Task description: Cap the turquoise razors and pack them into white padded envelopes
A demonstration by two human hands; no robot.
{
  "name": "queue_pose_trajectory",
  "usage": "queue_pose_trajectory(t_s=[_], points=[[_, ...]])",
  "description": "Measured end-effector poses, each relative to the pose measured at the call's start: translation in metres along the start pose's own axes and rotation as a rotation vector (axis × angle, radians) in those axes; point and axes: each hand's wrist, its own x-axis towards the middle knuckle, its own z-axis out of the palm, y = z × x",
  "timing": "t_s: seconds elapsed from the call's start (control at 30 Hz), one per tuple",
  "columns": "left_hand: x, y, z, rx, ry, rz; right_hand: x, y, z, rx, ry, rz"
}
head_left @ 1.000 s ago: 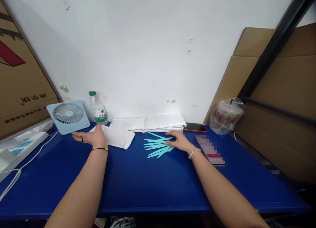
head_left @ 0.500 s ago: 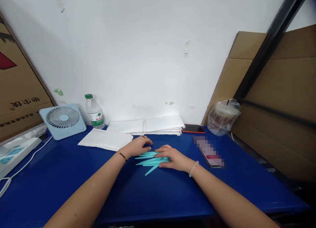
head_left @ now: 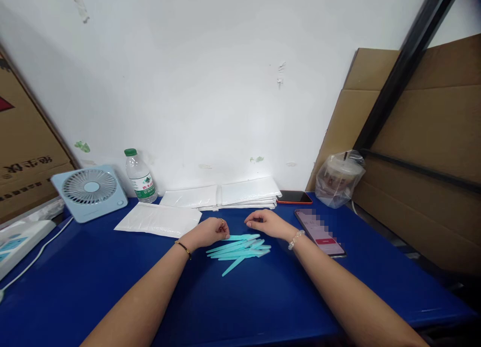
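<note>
Several turquoise eyebrow razors (head_left: 236, 251) lie in a loose, overlapping pile on the blue tabletop (head_left: 210, 302), their slim handles pointing mostly left. At the pile's far edge, my left hand (head_left: 211, 232) is closed, with thumb and fingers pinching the handle end of one eyebrow razor (head_left: 244, 237). My right hand (head_left: 271, 224) hovers just beyond the pile's right side, fingers bent, thumb apart from them, and nothing visible between. Left of my left hand lies a white padded packet (head_left: 158, 219).
Folded white packets (head_left: 248, 192) lie against the wall beside an orange-edged phone (head_left: 295, 197). Another phone (head_left: 319, 232) lies right of my right hand. A bottle (head_left: 141, 177), a blue fan (head_left: 90, 192) and a power strip (head_left: 22, 242) stand left; a bagged drink cup (head_left: 338, 179) stands right.
My right hand has lifted off the razors and moved away to the far right, uncovering their heads. My left hand has come down and closed on one razor's handle end.
</note>
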Motion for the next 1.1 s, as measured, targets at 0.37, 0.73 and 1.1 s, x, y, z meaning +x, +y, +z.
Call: queue_pose_trajectory(t_s=[0.37, 0.73, 1.1], points=[[0.004, -0.011, 0.009, -0.088, 0.093, -0.001, -0.008, 0.013, 0.018, -0.009, 0.049, 0.001], [0.003, -0.005, 0.007, 0.117, 0.268, 0.148, 0.002, 0.021, 0.019, 0.130, 0.161, 0.004], [0.011, -0.020, 0.002, 0.261, 0.420, 0.134, -0.001, 0.034, 0.000, -0.122, 0.257, -0.020]])
